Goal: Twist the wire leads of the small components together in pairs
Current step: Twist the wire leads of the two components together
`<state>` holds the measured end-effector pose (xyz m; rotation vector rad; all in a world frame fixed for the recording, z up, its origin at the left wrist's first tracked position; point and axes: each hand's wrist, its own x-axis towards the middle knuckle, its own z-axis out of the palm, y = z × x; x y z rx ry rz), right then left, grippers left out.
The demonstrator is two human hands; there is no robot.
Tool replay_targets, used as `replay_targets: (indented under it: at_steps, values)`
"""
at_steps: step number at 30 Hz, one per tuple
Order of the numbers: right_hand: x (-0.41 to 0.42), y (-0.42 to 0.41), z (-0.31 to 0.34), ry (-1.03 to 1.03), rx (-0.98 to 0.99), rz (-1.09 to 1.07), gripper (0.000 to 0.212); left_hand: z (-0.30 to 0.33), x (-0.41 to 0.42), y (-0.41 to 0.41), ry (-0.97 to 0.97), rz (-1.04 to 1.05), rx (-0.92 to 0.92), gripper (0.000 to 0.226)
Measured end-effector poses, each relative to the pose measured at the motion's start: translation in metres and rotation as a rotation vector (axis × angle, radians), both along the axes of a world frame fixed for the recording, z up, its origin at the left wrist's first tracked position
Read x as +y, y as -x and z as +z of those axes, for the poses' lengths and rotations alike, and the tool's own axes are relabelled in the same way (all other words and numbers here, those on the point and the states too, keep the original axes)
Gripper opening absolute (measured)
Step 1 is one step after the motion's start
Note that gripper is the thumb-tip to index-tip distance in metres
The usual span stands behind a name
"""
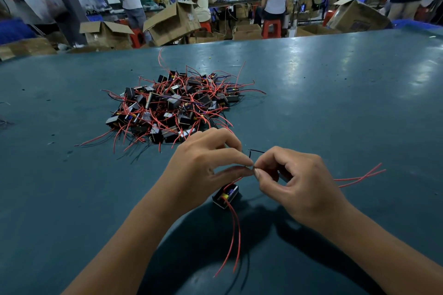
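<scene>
My left hand [203,170] and my right hand [294,182] meet fingertip to fingertip above the table, both pinching thin wire leads [251,167] at the same spot. A small black box component [226,195] hangs just under my left hand, with two red wires [236,235] trailing toward me. Two more red wires [359,177] stick out to the right from behind my right hand; the component they belong to is hidden. A short black lead [255,151] pokes up above my fingertips.
A heap of several black components with tangled red wires [175,105] lies on the dark teal table [335,103] beyond my hands. Past the far table edge are open cardboard boxes [172,21], red stools and several people at other benches.
</scene>
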<state>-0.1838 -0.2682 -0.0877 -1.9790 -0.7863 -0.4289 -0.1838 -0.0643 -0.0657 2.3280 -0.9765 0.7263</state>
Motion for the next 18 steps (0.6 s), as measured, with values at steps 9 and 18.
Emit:
replay_targets:
  at_steps: [9, 18]
  values:
    - [-0.0012, 0.0021, 0.0014, 0.091, -0.086, 0.001, 0.007, -0.0018, -0.0024, -0.0008, -0.041, -0.019, 0.058, 0.019]
    - [-0.0005, 0.0019, 0.0002, 0.077, -0.107, -0.003, 0.006, -0.0039, -0.0076, 0.0058, 0.079, -0.059, 0.434, 0.013]
